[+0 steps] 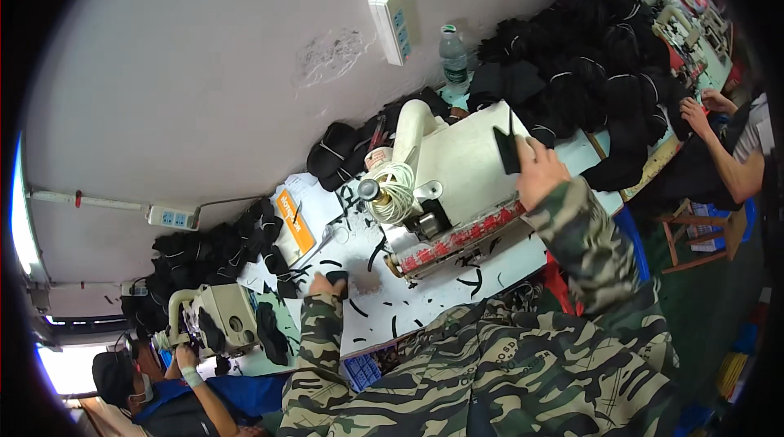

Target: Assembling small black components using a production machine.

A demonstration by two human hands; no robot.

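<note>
In front of me a cream sewing machine with a red, worn lower edge stands on the white table. My right hand is closed on a black fabric piece, which stands up against the machine's pale body at its right end. Left of the machine, at the table's near edge, my left hand has its fingers bent around a small black fabric piece, partly hidden. A coil of white cord hangs at the machine's left end.
Black scraps lie strewn over the table. Dark fabric heaps fill the back right, beside a plastic bottle. An orange-and-white booklet lies at left. One person works at another machine on the left; another person's hands show at right.
</note>
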